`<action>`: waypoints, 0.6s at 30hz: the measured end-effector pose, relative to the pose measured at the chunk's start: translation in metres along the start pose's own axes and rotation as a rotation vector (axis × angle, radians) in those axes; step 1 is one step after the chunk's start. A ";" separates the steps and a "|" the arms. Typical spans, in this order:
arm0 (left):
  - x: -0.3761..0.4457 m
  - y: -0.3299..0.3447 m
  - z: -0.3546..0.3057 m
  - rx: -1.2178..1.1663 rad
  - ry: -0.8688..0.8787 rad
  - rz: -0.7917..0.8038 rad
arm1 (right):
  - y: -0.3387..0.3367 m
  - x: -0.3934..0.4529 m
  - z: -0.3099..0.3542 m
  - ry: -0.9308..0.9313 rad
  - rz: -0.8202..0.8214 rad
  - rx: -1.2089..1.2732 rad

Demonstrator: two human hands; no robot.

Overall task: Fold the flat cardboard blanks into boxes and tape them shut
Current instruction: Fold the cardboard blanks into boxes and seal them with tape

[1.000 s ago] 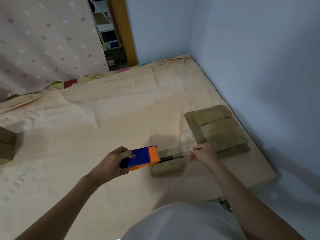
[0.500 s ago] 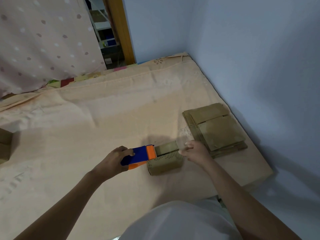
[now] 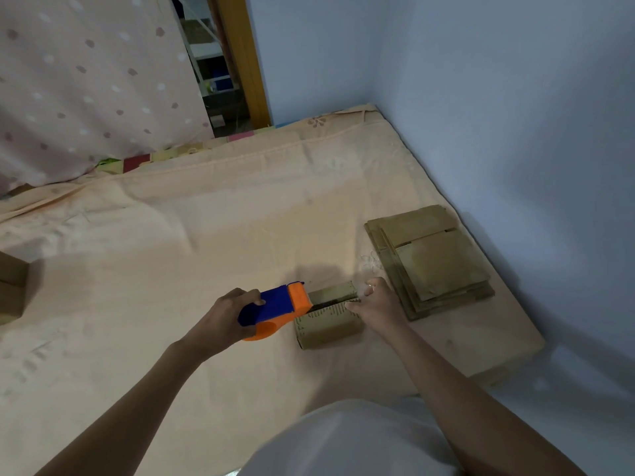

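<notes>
A small folded cardboard box (image 3: 328,319) lies on the peach sheet in front of me, its top seam showing a dark gap. My left hand (image 3: 223,312) grips a blue and orange tape dispenser (image 3: 275,309), whose orange nose sits at the box's left end. My right hand (image 3: 376,305) rests at the box's right end, fingertips on the top flap edge. A stack of flat cardboard blanks (image 3: 429,261) lies just right of that hand.
The bed (image 3: 206,235) fills the view, with blue walls along its right side. Another cardboard box (image 3: 12,286) sits at the left edge. A dotted curtain (image 3: 86,80) hangs at the back left beside a wooden door frame (image 3: 251,56).
My right hand came in from beside the box onto its right end. The dispenser shifted slightly left to the box's left end.
</notes>
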State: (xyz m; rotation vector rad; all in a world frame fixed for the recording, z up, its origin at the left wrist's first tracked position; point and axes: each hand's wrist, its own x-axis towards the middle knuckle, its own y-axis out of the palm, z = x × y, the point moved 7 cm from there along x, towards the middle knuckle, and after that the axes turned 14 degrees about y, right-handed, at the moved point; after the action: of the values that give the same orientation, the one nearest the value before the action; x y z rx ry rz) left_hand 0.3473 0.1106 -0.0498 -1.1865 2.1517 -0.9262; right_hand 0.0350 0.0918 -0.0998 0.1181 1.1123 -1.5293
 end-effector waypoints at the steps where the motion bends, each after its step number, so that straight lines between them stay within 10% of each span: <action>1: 0.000 -0.003 -0.001 0.001 0.008 -0.013 | 0.001 -0.001 0.001 -0.011 -0.007 -0.015; 18: -0.019 0.012 -0.009 0.066 0.060 0.035 | 0.004 -0.007 -0.002 -0.078 -0.121 -0.035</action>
State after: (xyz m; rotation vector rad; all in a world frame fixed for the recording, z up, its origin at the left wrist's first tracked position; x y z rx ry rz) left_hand 0.3441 0.1347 -0.0518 -1.0987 2.1646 -1.0207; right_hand 0.0389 0.0990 -0.0987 -0.0328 1.0998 -1.6074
